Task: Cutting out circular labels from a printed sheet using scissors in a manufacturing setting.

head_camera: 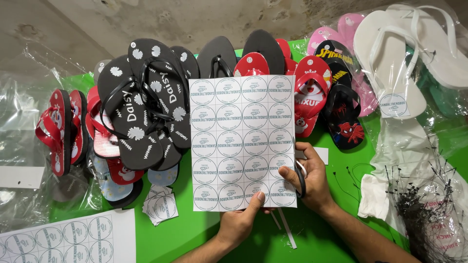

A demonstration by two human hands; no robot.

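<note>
A white sheet printed with rows of round labels point(242, 142) is held upright over a green table point(195, 234). My left hand point(240, 220) pinches its bottom edge with the thumb on the front. My right hand point(308, 181) grips black-handled scissors point(300, 180) at the sheet's lower right edge; the blades are hidden behind the paper. Thin paper strips point(286, 229) lie below the sheet.
Piled flip-flops line the back: black ones with white flowers point(141, 104), red ones point(61, 129), cartoon-printed ones point(341, 112), white ones in plastic point(395, 63). Cut label squares point(161, 205) and another label sheet point(68, 238) lie lower left. Black plastic ties point(419, 204) sit right.
</note>
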